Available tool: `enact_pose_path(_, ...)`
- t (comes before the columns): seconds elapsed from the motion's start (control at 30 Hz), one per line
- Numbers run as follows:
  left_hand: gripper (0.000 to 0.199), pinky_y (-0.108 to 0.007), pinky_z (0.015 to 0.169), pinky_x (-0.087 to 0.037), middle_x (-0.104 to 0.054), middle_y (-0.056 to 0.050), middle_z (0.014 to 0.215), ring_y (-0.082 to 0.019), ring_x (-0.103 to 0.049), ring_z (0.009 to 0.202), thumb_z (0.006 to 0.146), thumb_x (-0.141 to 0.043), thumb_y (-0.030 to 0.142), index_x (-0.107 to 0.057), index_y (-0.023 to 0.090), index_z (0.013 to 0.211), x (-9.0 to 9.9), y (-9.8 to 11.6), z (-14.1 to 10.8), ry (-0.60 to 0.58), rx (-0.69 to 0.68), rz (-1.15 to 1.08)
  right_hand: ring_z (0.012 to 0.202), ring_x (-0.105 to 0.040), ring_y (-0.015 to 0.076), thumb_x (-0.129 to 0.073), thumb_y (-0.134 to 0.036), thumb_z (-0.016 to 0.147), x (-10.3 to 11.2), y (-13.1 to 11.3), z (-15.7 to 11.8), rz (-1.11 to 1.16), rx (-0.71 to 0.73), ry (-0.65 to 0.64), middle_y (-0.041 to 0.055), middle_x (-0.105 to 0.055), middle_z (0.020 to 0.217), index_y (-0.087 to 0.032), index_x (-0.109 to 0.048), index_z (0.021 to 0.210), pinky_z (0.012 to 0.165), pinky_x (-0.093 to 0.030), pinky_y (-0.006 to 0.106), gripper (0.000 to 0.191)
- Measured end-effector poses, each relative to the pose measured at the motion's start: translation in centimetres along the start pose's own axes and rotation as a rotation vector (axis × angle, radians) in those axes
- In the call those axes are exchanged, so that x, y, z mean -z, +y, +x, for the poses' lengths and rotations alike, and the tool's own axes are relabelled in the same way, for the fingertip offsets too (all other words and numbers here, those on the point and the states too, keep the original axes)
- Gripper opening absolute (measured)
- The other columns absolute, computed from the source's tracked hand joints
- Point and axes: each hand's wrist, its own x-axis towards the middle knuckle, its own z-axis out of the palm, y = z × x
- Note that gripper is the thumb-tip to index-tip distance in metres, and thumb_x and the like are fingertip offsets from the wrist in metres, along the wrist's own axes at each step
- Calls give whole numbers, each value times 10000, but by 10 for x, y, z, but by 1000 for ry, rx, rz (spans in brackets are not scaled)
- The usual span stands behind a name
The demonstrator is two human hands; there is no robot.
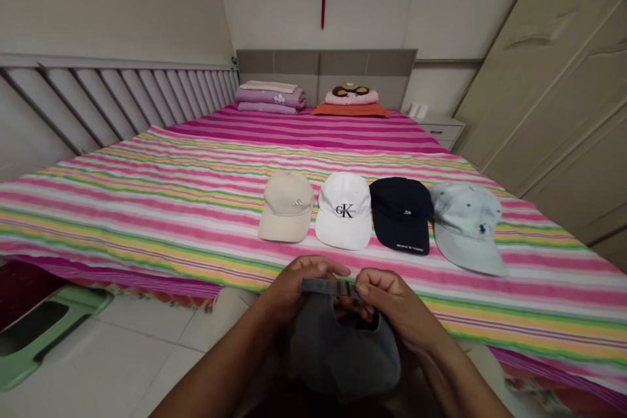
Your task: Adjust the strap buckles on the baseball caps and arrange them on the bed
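Close to my body I hold a dark grey baseball cap [345,356], its back opening and adjustable strap turned up toward me. My left hand [301,284] grips the strap's left end, with the fingertips reaching over the strap. The thumb and fingers of my right hand [386,297] pinch the strap beside its metal buckle. Beyond my hands a row of caps lies on the bed: a beige cap [288,206], a white cap [344,209] with black letters, a navy cap [401,212] and a pale blue cap [467,225]. The grey cap's brim is hidden.
The caps rest on a striped bedsheet [171,189]. Folded purple bedding [269,101] and a pink pillow [350,98] lie by the headboard [294,65]. A green stool [53,326] stands at lower left, a metal railing [147,95] runs along the left, and a wardrobe [563,78] is on the right.
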Motion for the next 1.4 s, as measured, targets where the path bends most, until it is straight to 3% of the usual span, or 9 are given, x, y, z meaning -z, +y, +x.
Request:
enact_pose_path(0.1,403,-282,597,-466,-682,-127,705,-187,-629,617,750,-521,431,-656,71,873,0,5,0,-66,22,20,488,-450,83,-617,-393,716,-4,2,-1,127,-14,11,-18,-550,531,-154,-499,608,477,-318,202,288)
enact_pose_path(0.2,224,-233,615,-450,-677,-73,679,-138,-614,607,646,-676,253,-655,99,807,1,9,0,-74,33,105,507,-476,97,-598,-394,732,-7,4,0,140,-11,39,-6,-569,544,-155,-510,608,489,-335,210,284)
enact_pose_path(0.3,170,-207,628,-439,-673,-58,689,-118,-610,634,604,-707,169,-640,104,746,2,13,0,-64,81,165,505,-471,94,-596,-386,735,-8,5,2,105,14,70,-9,-564,535,-150,-517,605,510,-344,216,281)
enact_pose_path(0.53,161,-214,552,-428,-639,-48,597,-116,-584,545,633,-687,235,-604,99,658,-4,13,2,-31,140,59,446,-433,75,-597,-390,733,-9,3,1,32,19,85,-41,-515,502,-155,-497,607,477,-316,211,285)
enact_pose_path(0.8,104,-206,533,-425,-651,-54,571,-114,-584,515,614,-687,170,-613,98,630,-7,4,4,22,59,-17,465,-465,90,-573,-378,760,-10,9,3,214,35,79,-28,-527,489,-159,-481,616,482,-317,211,278)
enact_pose_path(0.97,270,-244,594,-452,-669,-123,655,-141,-601,573,699,-616,307,-667,43,726,-2,6,3,-66,97,-5,421,-411,78,-577,-404,752,-9,8,4,199,16,84,-30,-512,470,-162,-471,603,438,-271,202,303)
enact_pose_path(1.2,196,-230,569,-441,-663,-73,625,-125,-589,541,555,-731,187,-674,76,706,1,3,0,-47,181,-11,390,-314,66,-568,-423,757,-8,12,4,180,26,79,-60,-421,401,-167,-460,599,404,-212,196,319)
enact_pose_path(1.4,176,-202,500,-410,-632,-57,573,-107,-557,481,579,-708,216,-646,88,683,0,6,-1,-79,129,-56,416,-328,68,-569,-463,741,-6,5,5,120,-3,29,-38,-471,476,-156,-485,606,413,-219,198,345)
